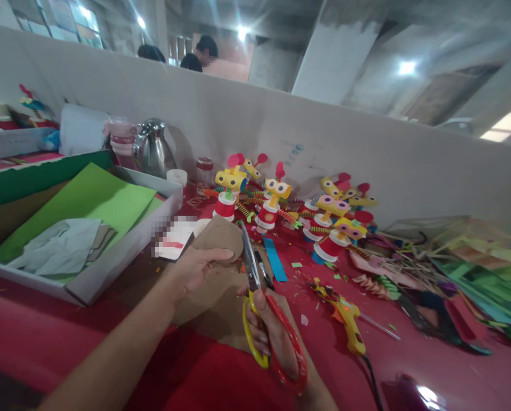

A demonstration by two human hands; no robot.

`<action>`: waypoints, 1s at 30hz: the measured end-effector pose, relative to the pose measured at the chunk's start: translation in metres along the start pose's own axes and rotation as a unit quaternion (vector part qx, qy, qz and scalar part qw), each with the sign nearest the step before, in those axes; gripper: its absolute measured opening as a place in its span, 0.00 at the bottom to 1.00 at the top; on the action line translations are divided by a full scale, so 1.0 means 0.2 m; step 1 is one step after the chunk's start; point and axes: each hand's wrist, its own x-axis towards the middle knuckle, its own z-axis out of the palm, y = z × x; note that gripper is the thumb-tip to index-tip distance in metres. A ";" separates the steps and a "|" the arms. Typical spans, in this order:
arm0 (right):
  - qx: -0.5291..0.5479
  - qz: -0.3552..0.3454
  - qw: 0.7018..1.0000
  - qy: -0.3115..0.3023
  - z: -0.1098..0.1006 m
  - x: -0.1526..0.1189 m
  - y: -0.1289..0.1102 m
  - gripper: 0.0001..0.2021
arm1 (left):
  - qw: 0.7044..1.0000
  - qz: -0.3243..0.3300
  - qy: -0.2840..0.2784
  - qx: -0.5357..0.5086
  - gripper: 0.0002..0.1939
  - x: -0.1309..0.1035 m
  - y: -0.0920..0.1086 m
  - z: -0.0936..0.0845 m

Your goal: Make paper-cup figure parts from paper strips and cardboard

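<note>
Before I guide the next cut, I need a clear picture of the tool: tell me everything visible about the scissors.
The scissors have long, silvery, metal-looking blades and two large, glossy, plastic-looking loops, one yellow and one red. The right hand grips them by these loops, yellow on the left, red on the right. The blades point away from the wearer, beside the right edge of the brown cardboard. I can't tell whether they touch it or how far they are open.

Right hand [269,317] — partly hidden by scissors [252,264]; wall lettering [296,152] — too blurred to read; box [129,242] cut off at left.
</note>
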 end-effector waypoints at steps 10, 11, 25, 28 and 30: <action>-0.053 0.012 0.998 0.007 0.01 -0.02 -0.05 0.29 | 1.000 0.000 -0.010 -0.008 0.15 -0.04 0.08 -0.01; -0.055 0.009 0.998 0.007 0.01 -0.02 -0.05 0.29 | 1.000 0.020 -0.005 -0.012 0.16 -0.04 0.08 -0.01; -0.032 -0.048 0.998 0.019 0.04 0.01 0.04 0.27 | 0.980 0.171 0.070 -0.079 0.20 -0.02 -0.04 0.11; 0.005 -0.066 0.998 0.009 0.03 0.02 0.05 0.26 | 0.989 0.127 0.047 -0.065 0.17 -0.03 -0.04 0.11; 0.024 -0.076 0.997 -0.008 0.02 0.03 0.07 0.26 | 0.991 0.118 0.033 -0.060 0.16 -0.04 -0.05 0.11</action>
